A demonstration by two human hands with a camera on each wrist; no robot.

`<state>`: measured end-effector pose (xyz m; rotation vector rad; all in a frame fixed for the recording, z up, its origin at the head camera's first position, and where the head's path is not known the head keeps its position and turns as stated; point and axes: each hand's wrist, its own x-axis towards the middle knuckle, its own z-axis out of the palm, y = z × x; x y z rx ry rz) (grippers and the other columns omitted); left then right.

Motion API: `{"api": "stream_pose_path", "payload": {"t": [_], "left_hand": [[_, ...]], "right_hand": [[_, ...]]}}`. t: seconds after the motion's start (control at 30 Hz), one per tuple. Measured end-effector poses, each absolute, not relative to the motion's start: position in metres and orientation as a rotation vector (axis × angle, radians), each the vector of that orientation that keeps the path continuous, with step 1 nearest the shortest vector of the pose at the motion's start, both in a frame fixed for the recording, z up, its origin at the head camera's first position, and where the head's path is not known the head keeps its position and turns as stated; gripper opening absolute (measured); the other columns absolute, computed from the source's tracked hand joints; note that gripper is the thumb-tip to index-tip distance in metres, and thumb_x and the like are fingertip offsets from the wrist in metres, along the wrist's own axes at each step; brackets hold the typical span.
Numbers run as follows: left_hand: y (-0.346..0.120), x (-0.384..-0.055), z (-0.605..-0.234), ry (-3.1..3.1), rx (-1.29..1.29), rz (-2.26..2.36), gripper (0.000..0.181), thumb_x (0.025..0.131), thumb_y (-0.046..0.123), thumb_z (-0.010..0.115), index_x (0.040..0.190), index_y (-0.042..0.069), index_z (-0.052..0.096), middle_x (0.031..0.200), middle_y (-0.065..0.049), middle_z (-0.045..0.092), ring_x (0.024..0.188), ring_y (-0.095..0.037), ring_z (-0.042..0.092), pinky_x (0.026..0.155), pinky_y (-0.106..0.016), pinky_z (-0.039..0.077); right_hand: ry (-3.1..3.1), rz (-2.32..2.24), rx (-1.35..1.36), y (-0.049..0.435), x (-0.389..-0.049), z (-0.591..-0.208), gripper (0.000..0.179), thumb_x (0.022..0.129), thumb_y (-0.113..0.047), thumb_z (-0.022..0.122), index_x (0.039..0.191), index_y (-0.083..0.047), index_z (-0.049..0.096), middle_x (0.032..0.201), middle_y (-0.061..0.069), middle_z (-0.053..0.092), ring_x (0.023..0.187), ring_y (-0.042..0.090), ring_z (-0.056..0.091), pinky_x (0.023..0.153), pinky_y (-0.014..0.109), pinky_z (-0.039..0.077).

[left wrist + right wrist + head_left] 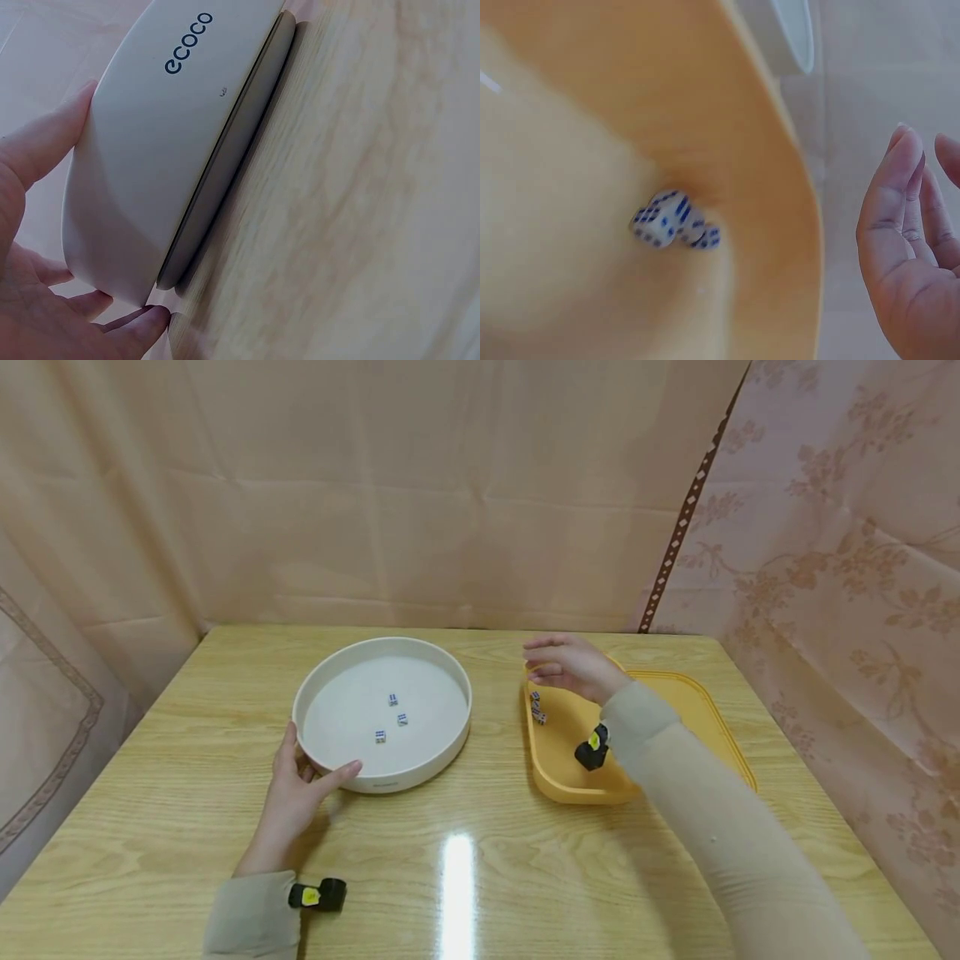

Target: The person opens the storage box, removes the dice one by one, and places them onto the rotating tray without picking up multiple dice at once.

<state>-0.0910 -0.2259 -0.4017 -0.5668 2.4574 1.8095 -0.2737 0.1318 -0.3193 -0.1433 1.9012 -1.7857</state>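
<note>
My left hand holds the round white tray at its near left side, the thumb over the front rim. In the left wrist view the thumb presses the upper edge of the tray's "ecoco" wall, and the fingers curl at its lower edge. Three white dice with blue spots, one of them a near die, lie on the tray floor. My right hand is over the far left of the yellow bin, fingers loosely bent, nothing visible in them. Below it, dice cluster against the bin's wall.
A flat yellow lid-like piece lies at the bin's right, partly behind my right sleeve. Both stand on a wood-grain table. Beige cloth hangs behind the table's far edge, and a floral curtain hangs on the right.
</note>
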Motion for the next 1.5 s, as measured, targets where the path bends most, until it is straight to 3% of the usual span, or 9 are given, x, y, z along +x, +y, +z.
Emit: {"api": "stream_pose_path", "payload": {"t": [0.3, 0.6, 1.13, 1.5], "left_hand": [[-0.227, -0.092, -0.401, 2.458, -0.564, 1.811, 0.126, 0.084, 0.035, 0.080, 0.156, 0.022, -0.022, 0.165, -0.019, -0.011, 0.152, -0.040, 0.012, 0.125, -0.048, 0.021], [-0.226, -0.094, -0.401, 2.459, -0.561, 1.818, 0.124, 0.085, 0.032, 0.079, 0.156, 0.023, -0.022, 0.165, -0.019, -0.009, 0.152, -0.040, 0.012, 0.125, -0.049, 0.020], [-0.228, -0.094, -0.404, 2.452, -0.526, 1.838, 0.124, 0.085, 0.031, 0.079, 0.155, 0.023, -0.023, 0.165, -0.023, -0.003, 0.151, -0.041, 0.015, 0.125, -0.048, 0.022], [-0.228, -0.095, -0.404, 2.452, -0.549, 1.841, 0.126, 0.083, 0.035, 0.080, 0.156, 0.024, -0.021, 0.165, -0.019, -0.008, 0.152, -0.042, 0.013, 0.125, -0.048, 0.021]], "right_hand": [[1.890, -1.786, -0.045, 0.145, -0.280, -0.339, 0.034, 0.100, -0.006, 0.056, 0.132, 0.004, 0.049, 0.100, 0.000, 0.065, 0.076, 0.011, 0.066, 0.084, 0.024, 0.060], [1.925, -1.766, -0.043, 0.150, -0.282, -0.354, 0.041, 0.101, -0.007, 0.053, 0.138, 0.008, 0.044, 0.098, 0.000, 0.063, 0.081, 0.011, 0.066, 0.079, 0.019, 0.059], [1.915, -1.725, 0.016, 0.151, -0.288, -0.373, 0.046, 0.101, -0.010, 0.056, 0.140, 0.012, 0.042, 0.090, 0.004, 0.067, 0.069, 0.007, 0.066, 0.070, 0.016, 0.058], [1.856, -1.765, 0.069, 0.152, -0.292, -0.384, 0.024, 0.099, -0.006, 0.058, 0.120, 0.006, 0.056, 0.080, 0.001, 0.070, 0.061, 0.007, 0.065, 0.064, 0.016, 0.058]]}}
